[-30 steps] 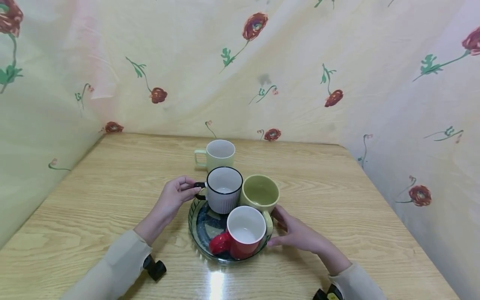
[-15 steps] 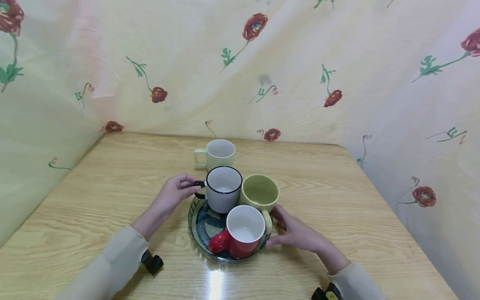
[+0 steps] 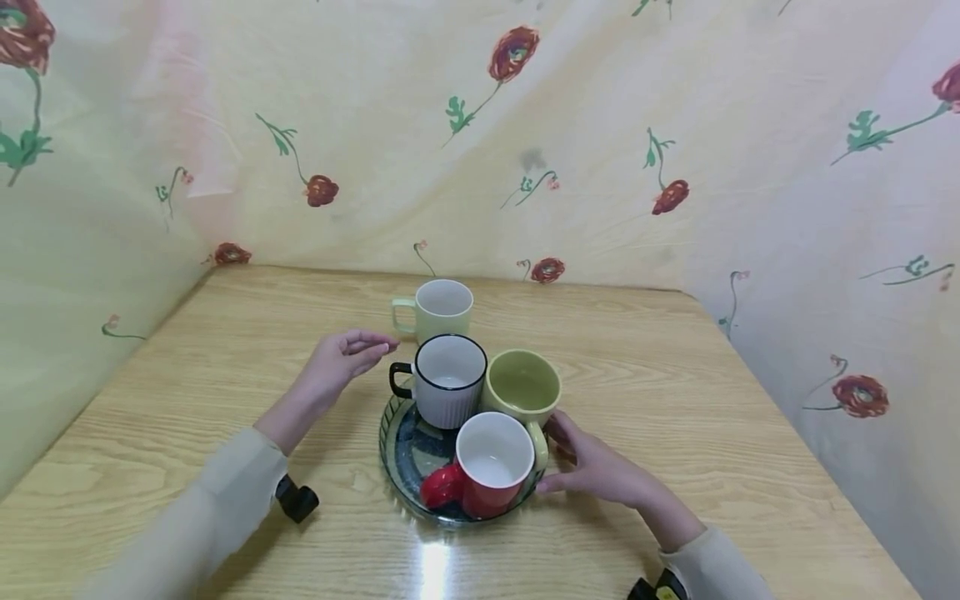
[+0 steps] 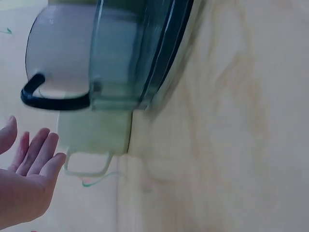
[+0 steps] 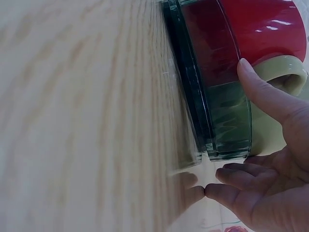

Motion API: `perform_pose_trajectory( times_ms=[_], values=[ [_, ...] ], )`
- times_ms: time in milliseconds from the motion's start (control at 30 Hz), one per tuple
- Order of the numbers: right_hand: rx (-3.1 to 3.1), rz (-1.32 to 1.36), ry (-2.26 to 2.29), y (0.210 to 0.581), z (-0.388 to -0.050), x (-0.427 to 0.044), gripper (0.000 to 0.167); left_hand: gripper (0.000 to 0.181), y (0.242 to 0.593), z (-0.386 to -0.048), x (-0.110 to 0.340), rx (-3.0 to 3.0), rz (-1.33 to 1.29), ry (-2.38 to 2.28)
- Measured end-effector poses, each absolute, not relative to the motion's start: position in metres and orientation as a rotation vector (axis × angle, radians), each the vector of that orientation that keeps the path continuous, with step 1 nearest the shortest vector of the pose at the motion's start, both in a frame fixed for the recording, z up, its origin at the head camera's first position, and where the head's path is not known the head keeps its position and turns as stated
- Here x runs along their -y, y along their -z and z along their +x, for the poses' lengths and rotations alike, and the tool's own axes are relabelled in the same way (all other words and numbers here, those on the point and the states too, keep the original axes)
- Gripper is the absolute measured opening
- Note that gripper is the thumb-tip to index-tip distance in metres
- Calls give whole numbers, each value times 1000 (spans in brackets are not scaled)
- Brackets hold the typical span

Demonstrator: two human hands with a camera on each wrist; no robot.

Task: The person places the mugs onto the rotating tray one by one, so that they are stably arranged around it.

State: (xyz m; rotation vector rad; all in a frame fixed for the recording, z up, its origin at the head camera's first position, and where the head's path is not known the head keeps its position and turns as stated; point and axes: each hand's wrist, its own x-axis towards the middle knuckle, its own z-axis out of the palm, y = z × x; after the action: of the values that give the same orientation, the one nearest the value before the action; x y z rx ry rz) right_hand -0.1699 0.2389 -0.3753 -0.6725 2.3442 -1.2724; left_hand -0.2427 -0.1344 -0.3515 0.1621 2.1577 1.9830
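Note:
A white ribbed mug (image 3: 442, 400) with a black rim and black handle stands in a round glass dish (image 3: 401, 475). Beside it in the dish are a yellow-green mug (image 3: 522, 385) and a red mug (image 3: 487, 492) with a white inside. My left hand (image 3: 341, 367) hovers left of the black handle, apart from it, fingers extended and holding nothing. At the dish's right side is my right hand (image 3: 600, 471); its thumb (image 5: 260, 89) touches the dish's glass wall, and the other fingers spread loosely near its edge.
Behind the dish a pale green mug (image 3: 442, 312) stands on the wooden table (image 3: 637, 358), its handle to the left. A flower-printed cloth (image 3: 375, 150) hangs around the back and sides of the table.
My left hand has let go of the white mug's black handle and drawn back to the left and slightly up. The right hand and the mugs have stayed in place.

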Motion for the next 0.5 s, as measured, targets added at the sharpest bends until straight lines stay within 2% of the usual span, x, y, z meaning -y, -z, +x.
perform_pose_trajectory(
  times_ms=[500],
  values=[
    [-2330,-684,1269,372,-172,-240,106,40,345,-283,140,-2368,110,-1878]
  ],
)
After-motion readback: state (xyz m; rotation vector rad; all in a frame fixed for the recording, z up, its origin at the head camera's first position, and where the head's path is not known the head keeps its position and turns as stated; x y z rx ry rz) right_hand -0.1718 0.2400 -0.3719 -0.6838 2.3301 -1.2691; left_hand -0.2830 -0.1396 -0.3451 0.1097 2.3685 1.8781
